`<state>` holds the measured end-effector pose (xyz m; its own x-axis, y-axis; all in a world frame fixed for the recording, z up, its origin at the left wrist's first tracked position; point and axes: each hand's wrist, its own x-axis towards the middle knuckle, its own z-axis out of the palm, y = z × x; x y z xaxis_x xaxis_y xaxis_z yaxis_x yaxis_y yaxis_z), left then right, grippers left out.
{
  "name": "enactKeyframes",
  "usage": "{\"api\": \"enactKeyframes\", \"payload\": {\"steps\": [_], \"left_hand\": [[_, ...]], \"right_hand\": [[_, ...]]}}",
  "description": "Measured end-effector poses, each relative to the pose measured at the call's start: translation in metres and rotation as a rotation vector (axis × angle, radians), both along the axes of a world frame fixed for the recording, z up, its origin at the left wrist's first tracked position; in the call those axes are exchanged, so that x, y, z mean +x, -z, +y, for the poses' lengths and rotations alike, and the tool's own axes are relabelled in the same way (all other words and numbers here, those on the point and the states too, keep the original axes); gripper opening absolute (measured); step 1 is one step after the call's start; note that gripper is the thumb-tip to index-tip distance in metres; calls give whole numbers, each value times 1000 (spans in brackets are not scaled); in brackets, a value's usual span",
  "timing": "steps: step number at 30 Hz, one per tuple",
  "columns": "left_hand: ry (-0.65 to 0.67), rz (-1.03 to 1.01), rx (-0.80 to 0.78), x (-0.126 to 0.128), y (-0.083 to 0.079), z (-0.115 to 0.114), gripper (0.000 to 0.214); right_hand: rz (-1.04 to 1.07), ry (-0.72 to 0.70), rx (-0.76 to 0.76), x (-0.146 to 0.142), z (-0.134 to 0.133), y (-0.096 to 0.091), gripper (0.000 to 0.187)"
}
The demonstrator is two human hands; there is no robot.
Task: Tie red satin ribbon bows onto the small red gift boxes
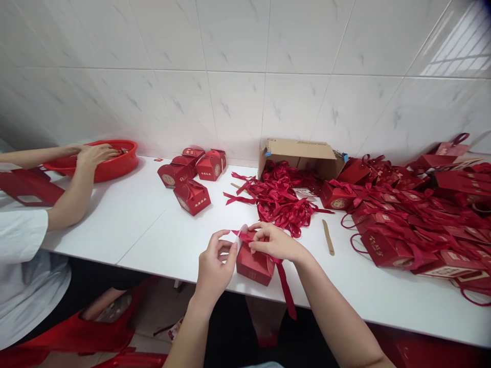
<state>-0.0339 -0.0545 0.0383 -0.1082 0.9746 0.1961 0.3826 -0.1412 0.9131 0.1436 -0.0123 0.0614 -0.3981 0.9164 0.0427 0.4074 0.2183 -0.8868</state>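
While pinching a red ribbon (286,289) between closed fingertips of left hand (215,266) and right hand (274,243), holds it over a small red box (255,266) at the near edge of the table (345,301). Beyond: ribbon pile (280,197), wooden stick (328,237), carton (303,153), heaped boxes (414,225); another person's hand (95,153) in a red basin (118,166).

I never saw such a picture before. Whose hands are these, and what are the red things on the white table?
There is one picture, from a camera worn on a person's head, looking down at their own bare hands. The left hand and right hand pinch a red ribbon on top of a small red box at the edge of the white table. Behind lie a ribbon pile, a cardboard box, folded boxes and flat boxes. At far left, a co-worker's hand is at a red basin.
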Motion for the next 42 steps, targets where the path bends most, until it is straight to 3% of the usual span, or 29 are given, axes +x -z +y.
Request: {"api": "enactKeyframes", "payload": {"steps": [5,9,14,18,22,25,28,33,37,42], "left_hand": [[82,-161,-133,0,4,17,30],[174,-63,-86,-5,8,34,29],[-65,256,-61,-47,20,40,26],[-192,458,-178,-84,43,39,20],[-268,363,-36,-76,61,40,26],[-51,109,7,-45,54,41,31],[276,-125,-155,-19,39,42,29],[525,-262,-351,-13,32,39,26],[545,-213,-325,-27,36,39,31],[407,-264,-278,-43,27,42,38]], "right_hand": [[-62,-45,22,-2,3,1,14],[-54,3,55,-2,1,3,13],[109,319,216,32,-20,13,32],[201,397,52,61,-48,42,33],[349,367,-87,55,-67,76,38],[427,316,-139,37,-71,90,37],[510,299,-189,26,-71,94,29],[658,285,-272,32,-68,95,28],[596,315,-364,54,-64,88,31],[386,212,-257,79,-53,56,28]]}}
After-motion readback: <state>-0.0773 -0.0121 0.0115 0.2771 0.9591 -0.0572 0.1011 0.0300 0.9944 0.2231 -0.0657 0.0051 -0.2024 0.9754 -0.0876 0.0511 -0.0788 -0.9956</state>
